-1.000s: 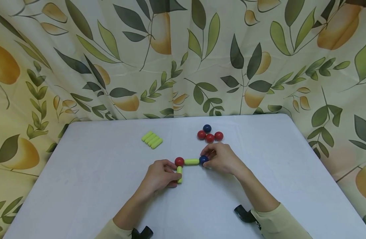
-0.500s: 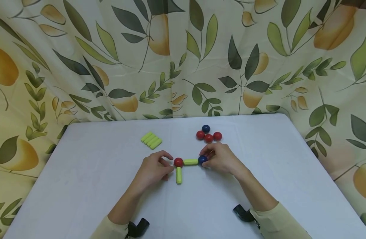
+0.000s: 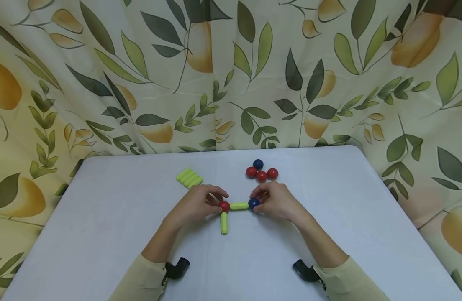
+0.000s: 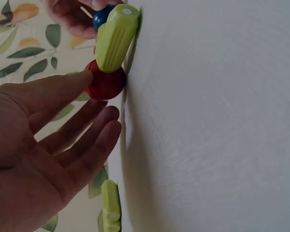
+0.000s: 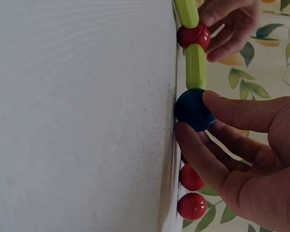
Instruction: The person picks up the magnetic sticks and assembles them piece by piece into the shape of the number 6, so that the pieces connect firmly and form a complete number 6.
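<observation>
A red ball (image 3: pixel 224 206) joins two lime-green rods on the white table. One rod (image 3: pixel 239 206) runs right to a dark blue ball (image 3: pixel 254 204); the other rod (image 3: pixel 224 224) points toward the person. My left hand (image 3: pixel 198 202) has its thumb on the red ball, with the index finger round its far side; the remaining fingers spread apart from it in the left wrist view. With thumb and fingers, my right hand (image 3: pixel 278 202) pinches the blue ball, clearly so in the right wrist view.
Several lime-green rods (image 3: pixel 188 176) lie side by side at the back left, partly behind my left hand. At the back right, three red balls (image 3: pixel 261 176) and another blue ball (image 3: pixel 258 164) sit clustered. A leaf-and-fruit patterned curtain (image 3: pixel 261 83) hangs behind the table.
My left hand has let go of the near rod, drawn back left, then come up to the red ball. My right hand stays at the blue ball.
</observation>
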`<action>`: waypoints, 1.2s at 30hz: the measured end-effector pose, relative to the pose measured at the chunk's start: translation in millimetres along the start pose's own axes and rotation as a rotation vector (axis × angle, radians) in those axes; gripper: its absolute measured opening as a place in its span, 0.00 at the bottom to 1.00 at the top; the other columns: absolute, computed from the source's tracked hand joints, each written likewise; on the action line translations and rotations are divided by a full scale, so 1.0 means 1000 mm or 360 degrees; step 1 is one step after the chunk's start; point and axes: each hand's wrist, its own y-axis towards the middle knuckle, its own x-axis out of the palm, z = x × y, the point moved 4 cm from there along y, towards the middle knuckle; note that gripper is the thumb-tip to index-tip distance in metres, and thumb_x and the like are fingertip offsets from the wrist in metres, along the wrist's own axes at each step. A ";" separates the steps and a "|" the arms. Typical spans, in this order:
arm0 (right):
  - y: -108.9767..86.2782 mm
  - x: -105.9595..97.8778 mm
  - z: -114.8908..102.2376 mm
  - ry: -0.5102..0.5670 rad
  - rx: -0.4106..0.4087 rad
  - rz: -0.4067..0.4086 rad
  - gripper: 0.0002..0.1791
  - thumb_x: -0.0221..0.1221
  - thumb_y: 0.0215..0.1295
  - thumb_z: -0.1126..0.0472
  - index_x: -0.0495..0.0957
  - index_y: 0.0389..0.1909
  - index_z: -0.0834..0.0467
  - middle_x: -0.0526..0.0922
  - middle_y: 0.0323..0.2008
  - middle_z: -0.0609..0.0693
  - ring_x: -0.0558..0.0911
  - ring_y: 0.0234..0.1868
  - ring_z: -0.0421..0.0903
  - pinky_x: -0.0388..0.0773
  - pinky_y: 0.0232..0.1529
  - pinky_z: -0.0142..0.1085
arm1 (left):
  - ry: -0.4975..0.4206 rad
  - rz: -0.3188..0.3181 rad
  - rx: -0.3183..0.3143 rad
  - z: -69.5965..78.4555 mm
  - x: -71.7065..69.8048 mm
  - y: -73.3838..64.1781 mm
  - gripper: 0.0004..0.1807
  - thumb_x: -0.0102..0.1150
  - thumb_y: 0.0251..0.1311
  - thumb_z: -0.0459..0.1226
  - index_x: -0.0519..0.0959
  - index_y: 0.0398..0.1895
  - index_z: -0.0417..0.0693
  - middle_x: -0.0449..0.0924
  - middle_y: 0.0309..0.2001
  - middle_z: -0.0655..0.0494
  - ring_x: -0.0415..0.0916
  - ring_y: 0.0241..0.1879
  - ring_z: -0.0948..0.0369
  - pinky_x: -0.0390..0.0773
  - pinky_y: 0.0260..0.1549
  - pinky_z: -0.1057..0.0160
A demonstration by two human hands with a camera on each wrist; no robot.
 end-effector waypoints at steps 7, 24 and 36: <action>0.001 0.001 -0.001 -0.0002 0.0000 0.0000 0.16 0.76 0.56 0.65 0.87 0.46 0.57 0.85 0.36 0.50 0.80 0.39 0.47 0.84 0.40 0.36 | 0.0008 -0.0062 0.0020 -0.004 -0.003 0.001 0.16 0.75 0.60 0.37 0.89 0.52 0.54 0.86 0.44 0.60 0.81 0.41 0.60 0.83 0.43 0.63; 0.001 0.001 -0.001 -0.0016 -0.0037 -0.0019 0.15 0.75 0.57 0.64 0.87 0.47 0.57 0.85 0.37 0.51 0.80 0.40 0.48 0.84 0.40 0.37 | -0.0037 -0.0094 -0.0008 -0.014 -0.002 0.004 0.15 0.73 0.63 0.38 0.89 0.53 0.56 0.88 0.47 0.62 0.81 0.44 0.61 0.82 0.45 0.63; 0.001 0.000 -0.001 -0.0040 -0.0076 -0.0032 0.15 0.74 0.58 0.65 0.86 0.47 0.57 0.85 0.38 0.51 0.81 0.40 0.47 0.84 0.42 0.38 | -0.0025 -0.0101 -0.0026 -0.015 -0.001 0.006 0.15 0.72 0.64 0.37 0.89 0.54 0.56 0.88 0.49 0.60 0.81 0.45 0.62 0.83 0.46 0.63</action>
